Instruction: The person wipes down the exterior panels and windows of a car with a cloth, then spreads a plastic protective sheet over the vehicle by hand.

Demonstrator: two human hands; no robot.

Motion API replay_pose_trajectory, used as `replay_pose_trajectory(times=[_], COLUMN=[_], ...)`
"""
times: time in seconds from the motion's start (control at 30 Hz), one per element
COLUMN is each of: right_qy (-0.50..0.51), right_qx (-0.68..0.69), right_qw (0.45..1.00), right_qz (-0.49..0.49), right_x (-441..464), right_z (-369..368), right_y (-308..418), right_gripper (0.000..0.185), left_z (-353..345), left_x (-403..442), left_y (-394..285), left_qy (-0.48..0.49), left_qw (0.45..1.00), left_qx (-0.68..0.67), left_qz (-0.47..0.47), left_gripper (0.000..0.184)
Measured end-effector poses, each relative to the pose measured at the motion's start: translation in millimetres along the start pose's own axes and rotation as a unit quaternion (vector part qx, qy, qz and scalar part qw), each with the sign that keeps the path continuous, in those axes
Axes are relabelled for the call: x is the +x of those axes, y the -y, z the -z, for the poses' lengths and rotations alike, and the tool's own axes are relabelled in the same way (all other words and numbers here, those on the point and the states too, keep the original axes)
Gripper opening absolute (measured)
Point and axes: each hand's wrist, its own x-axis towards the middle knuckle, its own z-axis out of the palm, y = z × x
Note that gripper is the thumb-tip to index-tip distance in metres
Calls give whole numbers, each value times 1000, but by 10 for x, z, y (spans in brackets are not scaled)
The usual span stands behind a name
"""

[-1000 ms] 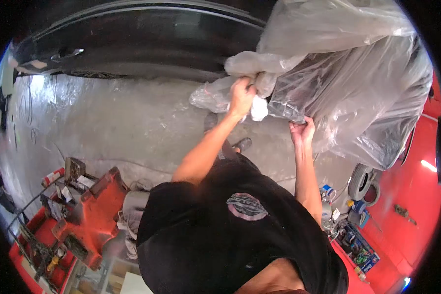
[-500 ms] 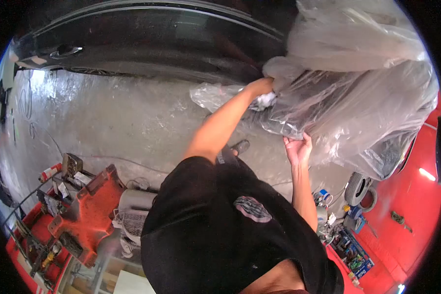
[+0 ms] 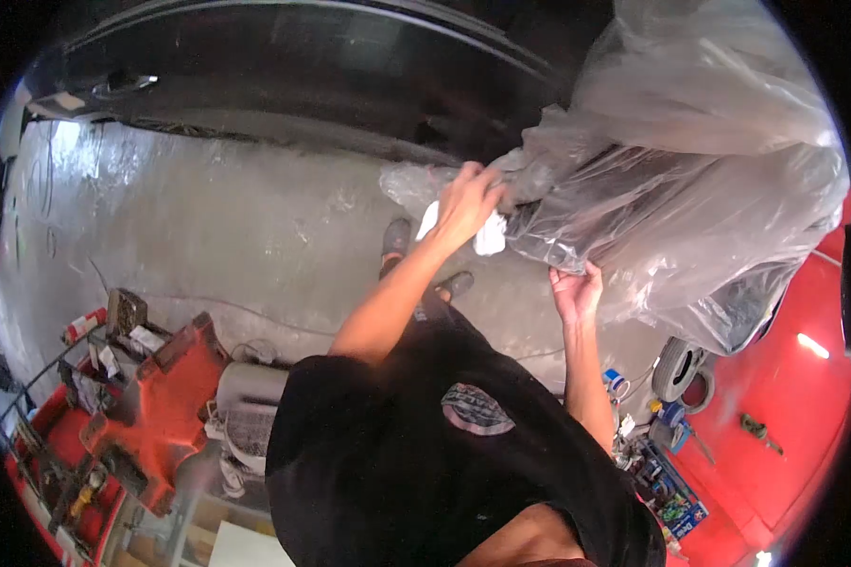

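A clear plastic sheet (image 3: 690, 217) drapes over the right part of a dark car (image 3: 331, 90). My right hand (image 3: 577, 293) pinches the sheet's lower edge between thumb and fingers. Held in my left hand (image 3: 469, 203) is a crumpled white cloth (image 3: 491, 235), which pokes out on both sides of the palm. The left fingers are slightly blurred and lie beside the sheet's bunched left end, just below the car's lower side; whether they touch the plastic I cannot tell.
My feet in dark shoes (image 3: 397, 236) stand on the grey floor (image 3: 227, 208). A red metal part (image 3: 161, 406) and a grey machine (image 3: 251, 406) are at lower left. Tyres (image 3: 679, 370), cans and boxes stand at lower right beside a red floor area (image 3: 775, 435).
My left hand has drawn back from the plastic, moving left and slightly down, with the white cloth. The right hand keeps its hold on the sheet's edge.
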Motion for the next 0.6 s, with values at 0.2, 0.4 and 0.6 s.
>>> replay_pose_trajectory(times=[0.2,0.4,0.6], right_qy=[-9,-17,-10], right_qx=[20,23,13], right_qw=[999,999,999], right_qz=[25,24,44], right_x=[46,23,-12], right_z=[-22,-33,-73], right_y=[-65,-84,-106], right_gripper=[38,34,32], left_z=[372,-157,-469], left_x=[14,1136,1506], left_y=[-322,-658,-640], left_qy=[10,264,149], left_qw=[974,937,945], left_qx=[-227,-140,-232], left_qz=[13,-182,-174], left_gripper=[45,38,33])
